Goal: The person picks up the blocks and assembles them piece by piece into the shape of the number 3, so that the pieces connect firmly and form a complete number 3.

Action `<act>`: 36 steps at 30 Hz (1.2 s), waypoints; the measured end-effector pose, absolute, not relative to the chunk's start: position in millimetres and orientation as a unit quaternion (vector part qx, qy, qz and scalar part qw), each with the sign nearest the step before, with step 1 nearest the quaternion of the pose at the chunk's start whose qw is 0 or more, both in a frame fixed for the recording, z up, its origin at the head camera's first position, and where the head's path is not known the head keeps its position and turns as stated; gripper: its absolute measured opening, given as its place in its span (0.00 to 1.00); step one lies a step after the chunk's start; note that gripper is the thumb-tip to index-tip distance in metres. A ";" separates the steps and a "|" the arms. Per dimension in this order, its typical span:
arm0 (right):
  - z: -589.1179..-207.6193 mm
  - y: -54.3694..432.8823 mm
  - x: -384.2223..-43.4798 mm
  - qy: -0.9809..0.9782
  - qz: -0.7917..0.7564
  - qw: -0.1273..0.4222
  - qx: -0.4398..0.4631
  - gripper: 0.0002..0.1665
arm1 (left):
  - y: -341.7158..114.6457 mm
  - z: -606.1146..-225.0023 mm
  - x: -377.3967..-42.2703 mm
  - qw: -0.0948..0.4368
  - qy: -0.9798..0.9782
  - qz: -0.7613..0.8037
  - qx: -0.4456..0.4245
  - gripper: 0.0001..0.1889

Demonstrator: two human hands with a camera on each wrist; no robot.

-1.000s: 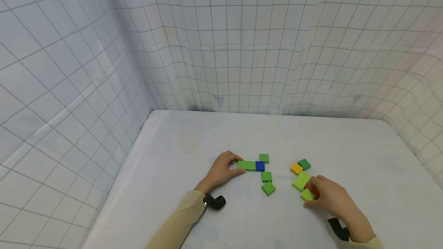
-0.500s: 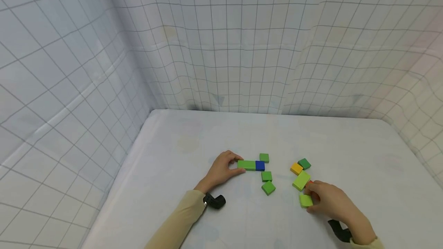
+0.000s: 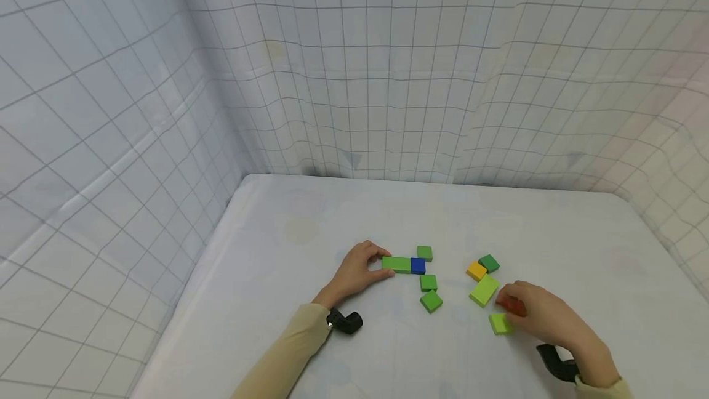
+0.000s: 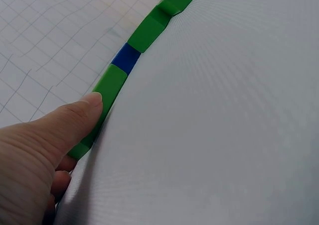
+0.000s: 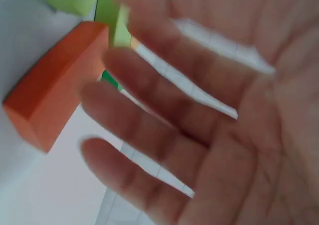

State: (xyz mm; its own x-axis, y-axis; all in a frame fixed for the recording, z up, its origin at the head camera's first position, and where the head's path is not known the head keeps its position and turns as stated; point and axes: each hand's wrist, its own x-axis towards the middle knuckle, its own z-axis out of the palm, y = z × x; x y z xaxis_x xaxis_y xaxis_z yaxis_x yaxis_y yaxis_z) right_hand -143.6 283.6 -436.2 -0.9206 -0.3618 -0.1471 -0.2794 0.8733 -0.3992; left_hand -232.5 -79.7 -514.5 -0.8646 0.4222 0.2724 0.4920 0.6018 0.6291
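My left hand (image 3: 354, 270) pinches the left end of a long green block (image 3: 400, 265), thumb on its near side. A dark blue cube (image 3: 418, 265) continues that row. Small green squares (image 3: 424, 253) lie around it; one more green square (image 3: 428, 282) and a turned green block (image 3: 431, 301) lie nearer. My right hand (image 3: 545, 313) is low over an orange-red block (image 5: 55, 80), with fingers fairly straight and spread in the right wrist view. The block's far end is near the fingertips. A small lime block (image 3: 501, 324) lies by the thumb.
Left of the right hand, a larger lime block (image 3: 484, 290), a yellow block (image 3: 476, 270) and a dark green block (image 3: 489, 263) form a cluster. All rest on a white-covered table (image 3: 310, 208). A gridded white curtain (image 3: 354, 79) stands behind and at the sides.
My right hand has shifted slightly right. The small lime block has turned and slid away from the larger lime block, and more of the orange-red block shows. My left hand stays on the long green block.
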 end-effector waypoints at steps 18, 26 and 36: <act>-453.3 297.1 -157.8 0.979 -0.143 0.048 -0.136 0.18 | -79.4 -515.5 -232.3 0.047 -0.898 -0.358 -0.250 0.19; -446.0 289.5 -151.9 0.978 -0.153 0.002 -0.144 0.18 | -78.9 -514.1 -230.8 0.044 -0.899 -0.357 -0.251 0.19; -437.8 246.6 -139.4 0.961 -0.172 -0.013 -0.218 0.19 | -78.6 -512.9 -230.7 0.046 -0.897 -0.360 -0.253 0.19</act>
